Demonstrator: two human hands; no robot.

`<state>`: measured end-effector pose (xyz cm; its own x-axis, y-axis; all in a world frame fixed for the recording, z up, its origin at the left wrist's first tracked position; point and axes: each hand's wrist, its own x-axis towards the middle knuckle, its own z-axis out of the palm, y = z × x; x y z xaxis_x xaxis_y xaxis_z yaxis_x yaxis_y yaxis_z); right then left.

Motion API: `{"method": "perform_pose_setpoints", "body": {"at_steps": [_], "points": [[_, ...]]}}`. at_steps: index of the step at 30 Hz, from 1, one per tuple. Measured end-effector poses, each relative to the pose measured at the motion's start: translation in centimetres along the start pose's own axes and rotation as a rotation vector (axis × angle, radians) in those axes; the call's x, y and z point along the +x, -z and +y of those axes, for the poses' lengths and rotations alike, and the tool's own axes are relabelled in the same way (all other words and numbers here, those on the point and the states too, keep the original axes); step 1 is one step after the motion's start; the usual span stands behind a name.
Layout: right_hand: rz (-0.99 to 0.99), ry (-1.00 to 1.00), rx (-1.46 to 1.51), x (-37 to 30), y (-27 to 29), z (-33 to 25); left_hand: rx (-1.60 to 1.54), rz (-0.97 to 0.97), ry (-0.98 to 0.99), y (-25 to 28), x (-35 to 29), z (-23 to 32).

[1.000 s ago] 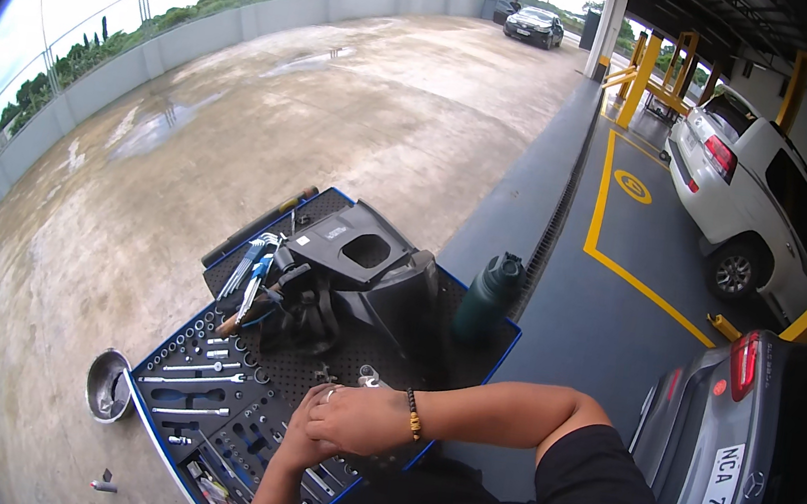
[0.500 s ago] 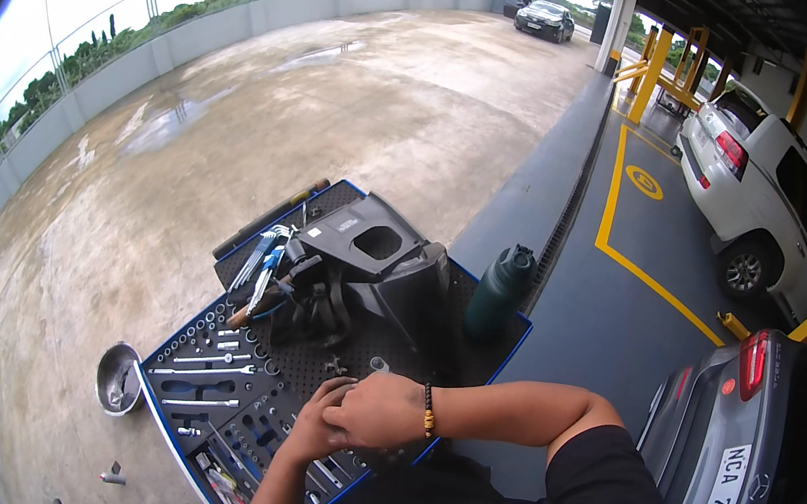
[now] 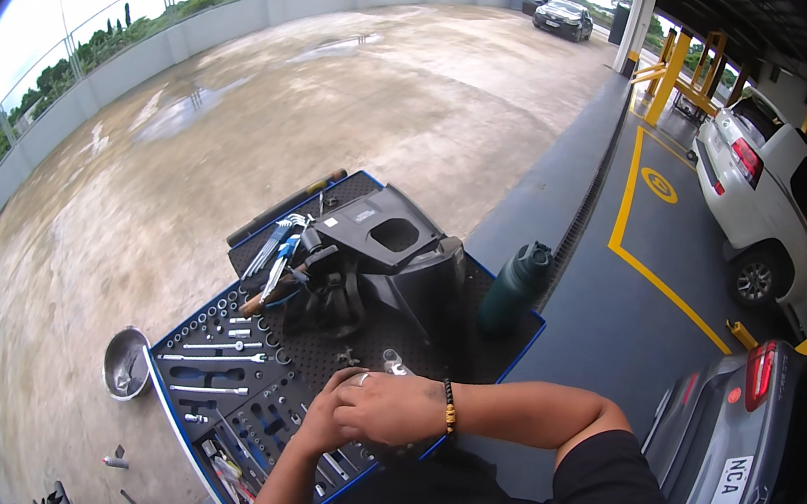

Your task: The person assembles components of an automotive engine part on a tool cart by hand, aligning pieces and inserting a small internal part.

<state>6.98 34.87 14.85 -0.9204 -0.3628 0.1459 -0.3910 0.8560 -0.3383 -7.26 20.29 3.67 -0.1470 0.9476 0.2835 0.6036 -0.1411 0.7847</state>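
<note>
My right hand (image 3: 396,398), with a beaded bracelet at the wrist, lies over my left hand (image 3: 331,412) above the near part of a tool cart top (image 3: 472,366). Both hands are closed against each other, and whatever lies between them is hidden. A small clear or shiny piece (image 3: 394,361) shows just beyond my right hand; I cannot tell whether it is held. Close to the fingertips, a small dark metal part (image 3: 346,357) rests on the perforated top. Wrenches (image 3: 212,358) and sockets sit in the dark tool inlay beside my left hand.
Black plastic panels (image 3: 367,224), a hex key set (image 3: 272,254) and a dark green bottle (image 3: 516,291) crowd the cart's far half. A metal bowl (image 3: 127,363) stands left of it. A grey car (image 3: 701,455) is close on the right, a white SUV (image 3: 768,196) beyond.
The view has shifted, so the cart and cars appear slightly further right. My hands stay together over the cart, with the fingers slightly rearranged, and a ring now shows.
</note>
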Motion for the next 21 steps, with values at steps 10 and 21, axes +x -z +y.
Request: {"method": "perform_pose_setpoints", "body": {"at_steps": [10,21], "points": [[0.075,-0.081,-0.007,-0.2,0.1,-0.5,0.031,0.003,-0.035,-0.2,0.0,0.0],[-0.127,-0.147,-0.013,0.7,2.2,-0.8,0.039,0.056,0.099,0.1,0.3,1.7]]}}
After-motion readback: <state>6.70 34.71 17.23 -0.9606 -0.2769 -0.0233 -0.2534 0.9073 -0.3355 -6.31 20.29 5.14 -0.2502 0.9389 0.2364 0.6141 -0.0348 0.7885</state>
